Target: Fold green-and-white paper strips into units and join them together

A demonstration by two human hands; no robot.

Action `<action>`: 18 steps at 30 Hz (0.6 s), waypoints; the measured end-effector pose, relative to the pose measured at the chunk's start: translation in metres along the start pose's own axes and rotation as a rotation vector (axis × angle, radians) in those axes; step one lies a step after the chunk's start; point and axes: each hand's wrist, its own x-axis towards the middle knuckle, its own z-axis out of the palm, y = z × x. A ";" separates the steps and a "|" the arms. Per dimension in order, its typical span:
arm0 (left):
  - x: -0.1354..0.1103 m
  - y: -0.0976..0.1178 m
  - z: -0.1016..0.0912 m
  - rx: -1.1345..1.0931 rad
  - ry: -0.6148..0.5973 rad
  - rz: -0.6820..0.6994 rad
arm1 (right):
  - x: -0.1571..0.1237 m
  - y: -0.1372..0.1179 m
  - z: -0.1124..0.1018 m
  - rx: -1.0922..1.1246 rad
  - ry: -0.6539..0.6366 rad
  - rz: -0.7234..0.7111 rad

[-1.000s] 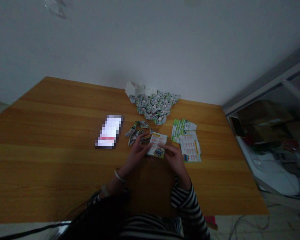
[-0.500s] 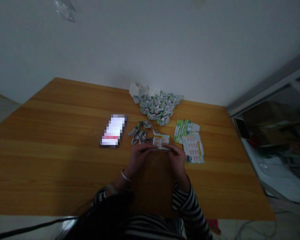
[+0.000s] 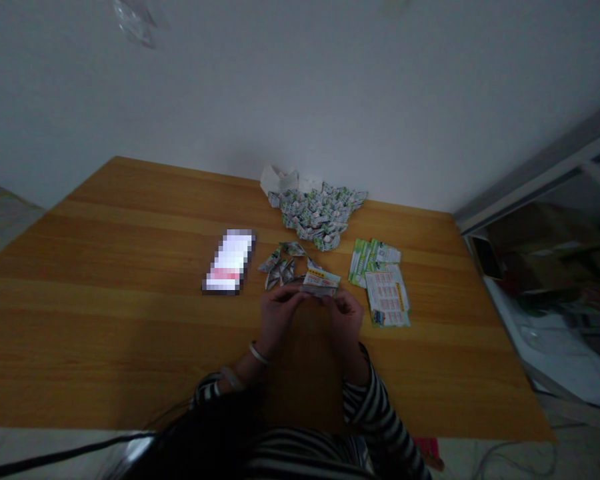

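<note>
A small printed paper slip [image 3: 321, 280], with a yellow strip along its upper edge, is pinched between my two hands above the table. My left hand [image 3: 279, 313] grips its left side, and my right hand [image 3: 346, 317] has its lower right edge between thumb and fingers. Just beyond my left hand lie several folded paper pieces [image 3: 280, 270]. To the right of my right hand are flat printed sheets [image 3: 387, 293] and green leaflets [image 3: 361, 261]. Farther back sits a large cluster of folded paper pieces [image 3: 317, 213].
On the wooden table [image 3: 130, 267], a lit phone [image 3: 230, 261] lies left of the hands, its screen pixelated. White crumpled paper [image 3: 279, 180] is by the wall. A shelf unit [image 3: 555, 347] with a dark phone [image 3: 486, 258] stands to the right.
The slip has tilted between my hands and less of its printed face shows. My right hand has shifted slightly left and inward.
</note>
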 end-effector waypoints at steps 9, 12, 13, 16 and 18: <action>0.001 -0.004 0.003 -0.101 0.090 -0.118 | -0.006 0.001 0.012 0.149 -0.069 0.101; -0.002 -0.003 0.007 -0.139 0.161 -0.134 | -0.010 0.001 0.018 0.160 -0.055 0.083; -0.002 -0.003 0.008 -0.149 0.177 -0.135 | -0.010 0.000 0.020 0.158 -0.049 0.079; -0.003 -0.001 0.009 -0.175 0.206 -0.141 | -0.011 -0.001 0.022 0.134 -0.027 0.064; -0.003 -0.001 0.009 -0.181 0.215 -0.153 | -0.010 -0.002 0.022 0.121 -0.019 0.056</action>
